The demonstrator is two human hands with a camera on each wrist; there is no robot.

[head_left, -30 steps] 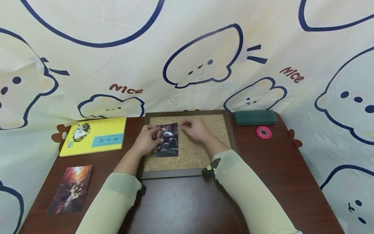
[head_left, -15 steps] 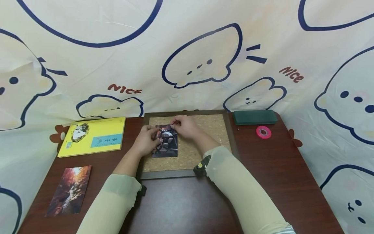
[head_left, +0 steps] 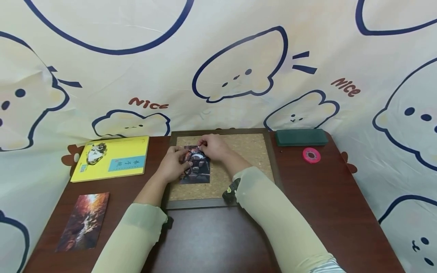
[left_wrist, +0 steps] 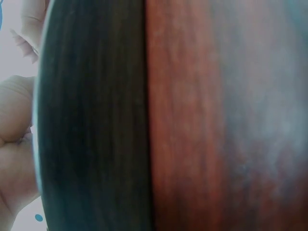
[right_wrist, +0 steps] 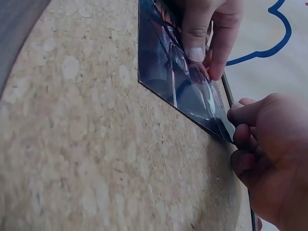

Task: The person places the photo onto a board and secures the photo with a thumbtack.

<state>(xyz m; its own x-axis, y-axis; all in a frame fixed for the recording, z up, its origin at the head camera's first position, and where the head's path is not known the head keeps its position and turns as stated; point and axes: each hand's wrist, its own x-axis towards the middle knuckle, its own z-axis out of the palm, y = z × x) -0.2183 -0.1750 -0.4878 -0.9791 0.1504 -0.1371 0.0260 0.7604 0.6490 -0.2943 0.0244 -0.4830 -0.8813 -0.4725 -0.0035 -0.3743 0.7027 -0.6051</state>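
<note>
A dark photo (head_left: 199,173) of a vehicle interior lies on a framed corkboard (head_left: 201,192). My left hand (head_left: 170,165) presses its left side with thumb and forefinger, spread and fairly straight. At the photo's top edge, my right hand (head_left: 214,148) pinches a small pale pushpin (head_left: 199,148), which the fingers largely hide. In the right wrist view, the right thumb and forefinger meet at the photo's corner (right_wrist: 226,132), while the left thumb (right_wrist: 195,53) rests on its surface. The left wrist view has the board's dark frame (left_wrist: 96,115) covering part of the left hand.
A second photo (head_left: 83,222), in red and dark tones, lies at the table's left. Behind it is a yellow book (head_left: 128,151). A green case (head_left: 301,137) and a pink round roll (head_left: 311,155) sit right of the board. A patterned cloth (head_left: 218,113) hangs behind.
My right hand has moved left from beside the photo onto its top edge, still pinching the pushpin. The left hand has stayed on the photo's left side.
</note>
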